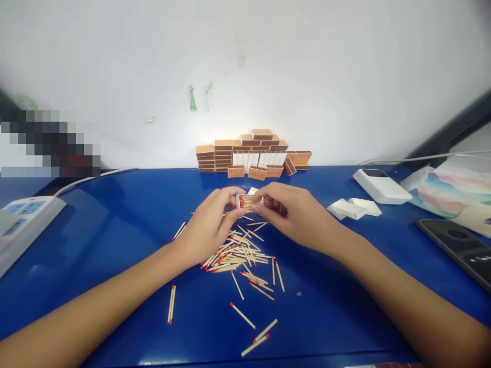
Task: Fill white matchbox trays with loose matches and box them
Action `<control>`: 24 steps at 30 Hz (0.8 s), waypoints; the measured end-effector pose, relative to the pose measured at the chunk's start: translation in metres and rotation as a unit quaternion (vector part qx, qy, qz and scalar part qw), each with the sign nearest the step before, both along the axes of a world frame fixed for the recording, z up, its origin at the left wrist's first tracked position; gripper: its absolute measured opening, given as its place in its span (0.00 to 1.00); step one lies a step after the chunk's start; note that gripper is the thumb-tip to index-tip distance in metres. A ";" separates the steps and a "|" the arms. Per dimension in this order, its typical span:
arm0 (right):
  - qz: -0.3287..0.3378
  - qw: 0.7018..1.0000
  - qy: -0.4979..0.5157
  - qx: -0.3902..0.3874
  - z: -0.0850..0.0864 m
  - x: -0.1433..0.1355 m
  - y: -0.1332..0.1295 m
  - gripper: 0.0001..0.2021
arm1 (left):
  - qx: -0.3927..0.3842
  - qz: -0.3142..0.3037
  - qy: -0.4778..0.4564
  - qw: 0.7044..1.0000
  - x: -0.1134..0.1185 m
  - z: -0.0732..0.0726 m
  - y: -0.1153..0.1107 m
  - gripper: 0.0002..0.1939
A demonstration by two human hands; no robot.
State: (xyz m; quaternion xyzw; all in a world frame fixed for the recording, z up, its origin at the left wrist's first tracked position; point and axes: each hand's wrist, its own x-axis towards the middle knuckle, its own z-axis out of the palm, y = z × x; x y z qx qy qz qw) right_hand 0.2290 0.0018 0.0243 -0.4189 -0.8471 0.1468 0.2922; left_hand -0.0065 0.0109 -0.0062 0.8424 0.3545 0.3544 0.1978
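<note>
Loose matches [233,253] lie mid-surface [115,255], a few nearer. At the heap's far side, a tray [238,201] with matches inside [247,202] sits between the left hand [209,220] and right hand [293,209]. Beyond it, matchboxes [223,153] are stacked before the wall [115,61]. A device [48,214] lies left; to the right, small trays [351,208], a second device [385,190], a bag [445,184] and, nearer, a phone [456,245].

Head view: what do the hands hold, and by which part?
A white tray of matches: left hand at its left end, right hand at its right end.
</note>
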 end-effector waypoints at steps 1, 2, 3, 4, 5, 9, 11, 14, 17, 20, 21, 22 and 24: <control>0.000 1.000 0.005 0.003 -0.001 0.000 0.000 0.08 | 0.006 0.001 -0.002 1.000 0.000 0.000 0.000 0.15; 0.001 1.000 0.010 0.006 -0.001 0.000 0.000 0.08 | 0.010 0.001 -0.004 1.000 -0.001 -0.001 0.001 0.15; 0.002 1.000 0.015 0.010 -0.002 0.001 0.001 0.08 | 0.014 0.001 -0.007 1.000 -0.001 -0.001 0.001 0.16; 0.004 1.000 0.017 0.013 -0.003 0.001 0.001 0.09 | 0.016 0.001 -0.009 1.000 -0.001 -0.002 0.002 0.16; 0.008 1.000 0.015 0.015 -0.004 0.001 0.002 0.09 | 0.017 0.001 -0.010 1.000 -0.001 -0.002 0.002 0.15; 0.013 1.000 -0.006 0.020 -0.006 0.002 0.003 0.07 | 0.015 0.001 -0.004 1.000 -0.001 -0.002 0.002 0.14; 0.011 1.000 -0.008 0.016 -0.007 0.002 0.002 0.06 | 0.011 -0.003 -0.005 1.000 -0.001 -0.001 0.002 0.14; 0.008 1.000 0.002 0.012 -0.007 0.001 0.002 0.07 | -0.001 -0.006 -0.009 1.000 -0.001 -0.001 0.002 0.15; 0.006 1.000 0.008 0.010 -0.006 0.002 0.002 0.08 | -0.007 -0.004 -0.006 1.000 -0.001 0.000 0.002 0.15; 0.015 1.000 0.001 0.013 -0.007 0.001 0.002 0.09 | -0.006 -0.002 -0.007 1.000 -0.001 0.001 0.002 0.13; 0.018 1.000 -0.003 0.016 -0.007 0.001 0.002 0.09 | -0.005 -0.002 -0.008 1.000 -0.001 0.001 0.001 0.13; 0.020 1.000 -0.008 0.018 -0.007 0.001 0.002 0.08 | -0.004 -0.002 -0.008 1.000 -0.001 0.001 0.001 0.13; 0.018 1.000 -0.012 0.020 -0.008 0.001 0.003 0.08 | -0.002 -0.003 -0.008 1.000 0.000 0.001 0.001 0.13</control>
